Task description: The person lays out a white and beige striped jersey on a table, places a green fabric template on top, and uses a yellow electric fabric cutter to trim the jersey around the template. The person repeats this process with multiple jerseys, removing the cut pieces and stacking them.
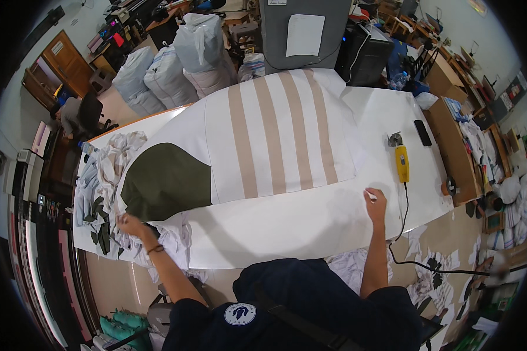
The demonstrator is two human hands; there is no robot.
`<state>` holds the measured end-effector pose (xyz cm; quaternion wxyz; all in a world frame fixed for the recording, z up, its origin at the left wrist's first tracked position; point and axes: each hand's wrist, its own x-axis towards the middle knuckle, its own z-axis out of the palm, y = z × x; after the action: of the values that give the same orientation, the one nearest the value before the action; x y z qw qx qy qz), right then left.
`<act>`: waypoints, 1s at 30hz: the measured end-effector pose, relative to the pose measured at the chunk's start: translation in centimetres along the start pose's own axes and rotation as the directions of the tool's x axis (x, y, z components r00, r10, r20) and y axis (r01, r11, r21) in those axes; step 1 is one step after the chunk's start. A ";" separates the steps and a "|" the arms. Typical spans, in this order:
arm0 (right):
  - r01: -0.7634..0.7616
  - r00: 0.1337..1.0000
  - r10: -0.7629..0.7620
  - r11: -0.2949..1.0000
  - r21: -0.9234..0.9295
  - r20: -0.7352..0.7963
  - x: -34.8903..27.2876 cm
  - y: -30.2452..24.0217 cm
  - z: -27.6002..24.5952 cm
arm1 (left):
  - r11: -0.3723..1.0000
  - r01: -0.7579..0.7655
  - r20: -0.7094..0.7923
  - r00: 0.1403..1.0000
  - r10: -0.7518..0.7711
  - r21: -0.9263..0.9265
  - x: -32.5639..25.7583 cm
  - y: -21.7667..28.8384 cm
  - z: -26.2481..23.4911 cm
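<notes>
A large fabric sheet point(219, 134) lies spread on the white table. It has beige stripes on white and a dark green rounded panel point(173, 178) at its left. My left hand point(132, 226) is at the panel's lower left edge, beside a heap of cloth scraps. Its fingers are bent together and slightly blurred; what they hold, if anything, cannot be made out. My right hand point(376, 203) hovers near the sheet's lower right corner, apart from it. Its fingers are curled toward the thumb, with no object visible in them.
A yellow handheld electric cutter point(402, 162) rests at the right, its black cord point(404, 219) running off the table's edge. Beyond it is a black phone point(422, 133). Crumpled scraps point(120, 155) cover the left end. Stuffed sacks point(170, 76) and a grey bin point(301, 55) stand behind.
</notes>
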<state>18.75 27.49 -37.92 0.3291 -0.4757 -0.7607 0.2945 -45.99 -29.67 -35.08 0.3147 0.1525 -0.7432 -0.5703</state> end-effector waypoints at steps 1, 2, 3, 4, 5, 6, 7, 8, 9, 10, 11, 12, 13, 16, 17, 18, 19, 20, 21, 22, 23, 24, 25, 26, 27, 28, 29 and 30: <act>-0.008 0.999 0.009 0.999 -0.032 0.038 0.7 -1.6 1.2 | 0.988 -0.148 0.225 0.965 0.133 0.053 -4.0 0.8 0.9; -0.015 0.997 0.020 0.997 -0.073 0.073 1.6 -2.9 1.8 | 0.943 -0.333 0.333 0.886 0.322 -0.026 -9.9 3.3 2.7; 0.119 0.993 -0.114 0.983 -0.138 0.044 2.5 -3.0 2.9 | 0.922 -0.378 0.506 0.782 0.364 -0.078 -15.2 6.1 3.7; 0.250 0.968 -0.250 0.948 -0.199 0.025 3.4 -2.6 4.6 | 0.930 -0.342 0.682 0.649 0.338 -0.135 -19.0 7.6 4.5; 0.374 0.924 -0.383 0.892 -0.254 0.016 4.0 -2.4 6.0 | 0.847 -0.486 0.800 0.411 0.438 -0.215 -21.6 8.2 4.8; 0.333 0.943 -0.316 0.871 -0.362 0.106 4.2 -2.8 7.2 | 0.683 -0.648 0.806 0.174 0.565 -0.338 -23.0 7.3 5.2; 0.289 0.957 -0.231 0.827 -0.482 0.178 4.2 -2.9 7.8 | 0.662 -0.687 0.866 0.094 0.491 -0.300 -25.0 7.1 4.9; 0.248 0.964 -0.134 0.762 -0.598 0.230 4.3 -3.1 8.0 | 0.633 -0.725 0.913 0.014 0.408 -0.272 -27.0 7.0 4.5; 0.207 0.970 -0.069 0.728 -0.654 0.232 4.4 -3.5 8.2 | 0.570 -0.779 0.913 -0.008 0.407 -0.261 -28.3 6.1 3.9; 0.163 0.974 -0.001 0.691 -0.704 0.225 4.3 -3.8 8.2 | 0.497 -0.830 0.913 -0.034 0.406 -0.252 -29.1 5.5 3.4; 0.119 0.975 0.070 0.641 -0.758 0.212 4.1 -4.0 7.9 | 0.506 -0.823 0.919 -0.045 0.392 -0.256 -29.8 5.2 2.8; 0.105 0.982 0.057 0.619 -0.778 0.178 3.4 -3.3 7.6 | 0.518 -0.815 0.926 -0.058 0.373 -0.260 -30.4 4.8 2.1; 0.090 0.989 0.043 0.598 -0.797 0.143 2.6 -2.4 6.8 | 0.529 -0.807 0.932 -0.071 0.355 -0.263 -30.9 4.5 1.4; 0.059 0.996 0.023 0.580 -0.813 0.089 0.2 -0.7 4.2 | 0.564 -0.799 0.965 -0.078 0.249 -0.210 -32.2 4.8 -1.4; 0.053 0.996 0.026 0.581 -0.812 0.083 -0.8 -0.4 3.1 | 0.562 -0.793 0.952 -0.072 0.297 -0.235 -32.6 5.1 -2.6; 0.042 0.997 0.026 0.585 -0.810 0.070 -1.8 0.3 2.3 | 0.564 -0.791 0.954 -0.075 0.291 -0.235 -33.0 5.0 -3.5; 0.030 0.998 0.027 0.588 -0.808 0.057 -2.7 0.9 1.5 | 0.567 -0.789 0.955 -0.079 0.286 -0.235 -33.5 5.0 -4.4; 0.016 0.999 0.028 0.594 -0.804 0.041 -3.4 1.1 1.0 | 0.566 -0.789 0.955 -0.085 0.283 -0.238 -33.9 5.1 -5.2; 0.010 0.999 0.037 0.597 -0.802 0.040 -4.1 1.3 0.5 | 0.553 -0.797 0.950 -0.081 0.302 -0.244 -34.3 5.4 -6.0; 0.003 0.998 0.046 0.599 -0.800 0.039 -4.9 1.5 0.0 | 0.562 -0.794 0.957 -0.082 0.277 -0.231 -34.7 5.5 -6.8; -0.003 0.998 0.053 0.604 -0.797 0.037 -5.3 1.4 -0.3 | 0.569 -0.793 0.964 -0.082 0.254 -0.217 -34.9 5.6 -7.4; -0.007 0.997 0.062 0.596 -0.803 0.037 -5.6 1.4 -0.6 | 0.575 -0.792 0.970 -0.081 0.231 -0.203 -35.0 5.6 -8.0; -0.011 0.997 0.070 0.587 -0.809 0.037 -5.9 1.3 -0.8 | 0.561 -0.797 0.960 -0.078 0.270 -0.223 -35.1 5.6 -8.4; -0.017 0.996 0.077 0.579 -0.815 0.034 -6.0 1.1 -1.0 | 0.569 -0.801 0.981 -0.119 0.151 -0.184 -35.0 6.2 -8.6; -0.032 0.994 0.098 0.613 -0.790 0.037 -6.2 1.0 -1.3 | 0.573 -0.807 0.987 -0.157 0.028 -0.145 -34.8 6.7 -8.7; -0.046 0.992 0.120 0.644 -0.763 0.041 -6.4 0.8 -1.5 | 0.571 -0.814 0.977 -0.192 -0.095 -0.105 -34.6 7.2 -8.7; -0.063 0.989 0.140 0.676 -0.734 0.044 -6.4 0.7 -1.6 | 0.640 -0.767 0.979 -0.157 -0.133 -0.036 -34.5 7.8 -8.3; -0.045 0.997 0.075 0.727 -0.685 0.015 -6.4 0.9 -1.5 | 0.701 -0.712 0.977 -0.125 -0.173 0.034 -34.4 8.3 -7.7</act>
<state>22.50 22.16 -39.11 0.1055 -0.5815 -0.8066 0.0140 -13.91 -12.77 -36.15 -0.2624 -0.3915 -0.8710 -0.1390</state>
